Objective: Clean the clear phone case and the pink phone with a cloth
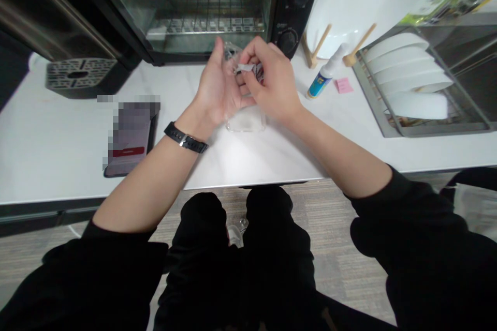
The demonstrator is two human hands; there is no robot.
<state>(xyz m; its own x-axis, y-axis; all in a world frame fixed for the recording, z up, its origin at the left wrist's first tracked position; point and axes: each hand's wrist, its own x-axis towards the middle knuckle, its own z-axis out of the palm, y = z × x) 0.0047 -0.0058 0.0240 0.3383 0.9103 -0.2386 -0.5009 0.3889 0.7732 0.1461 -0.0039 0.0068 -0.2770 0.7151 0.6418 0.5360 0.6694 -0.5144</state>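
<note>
My left hand [220, 85] is palm up, its fingers curled around a see-through plastic case with rounded corners [246, 123]. The near end of this case shows below my hands, over the counter; I cannot tell if it rests there. Over the left palm, my right hand [269, 75] pinches a small white scrap, like paper or tissue [245, 67], against the case's upper part. My right fingers hide much of the case. To the right stands a small spray bottle with a blue-green label and white cap [320, 83], beside a pink sticky note [344, 85].
A toaster oven [209, 57] stands behind my hands. On the left are a phone [130, 150] and a black machine with a drip tray [81, 75]. To the right, a big white plate [361, 5] leans on a wooden stand, near a dish rack [376, 108] holding several white dishes [411, 70].
</note>
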